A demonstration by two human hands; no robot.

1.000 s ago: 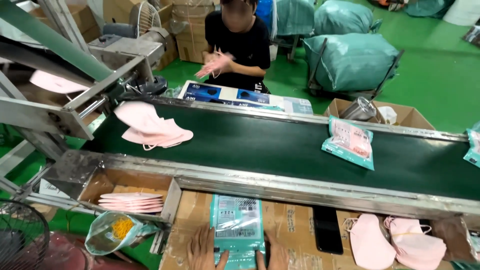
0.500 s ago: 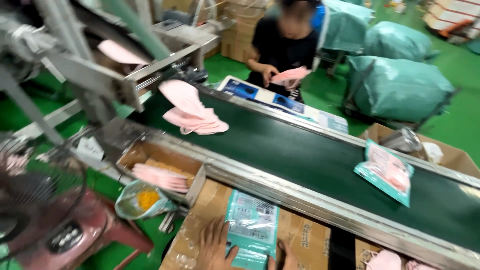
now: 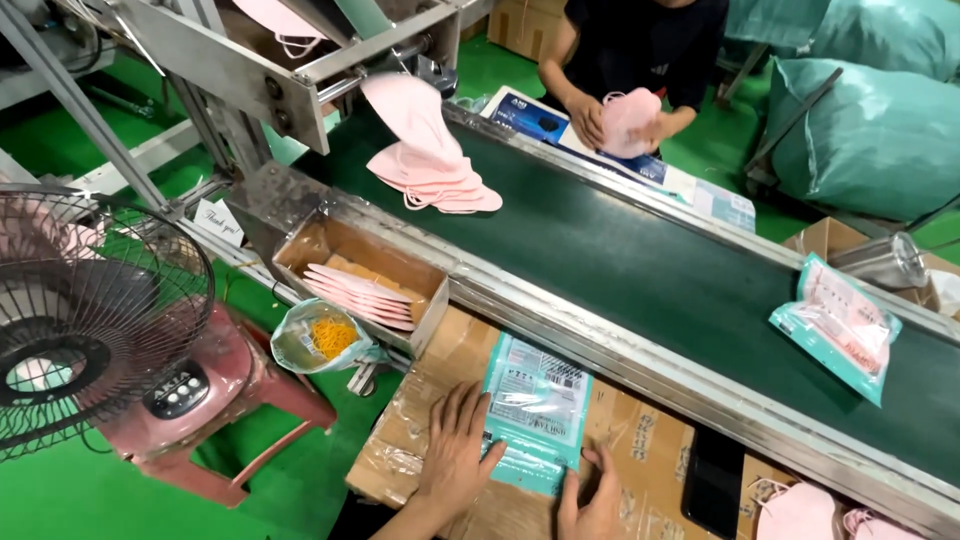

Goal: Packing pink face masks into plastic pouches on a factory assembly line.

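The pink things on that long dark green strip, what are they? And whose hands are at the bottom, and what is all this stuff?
The picture comes from a camera worn on a person's head, looking down. The two hands at the bottom are that person's: the left hand and right hand lie flat on a teal plastic pouch, which rests on a cardboard box. The dark strip is a conveyor belt. A pile of pink face masks sits on it under a metal machine. Farther along lies a filled pouch. More masks wait in a small open box beside the belt. Across the belt, another person's hands hold masks too. On the left stands a fan.
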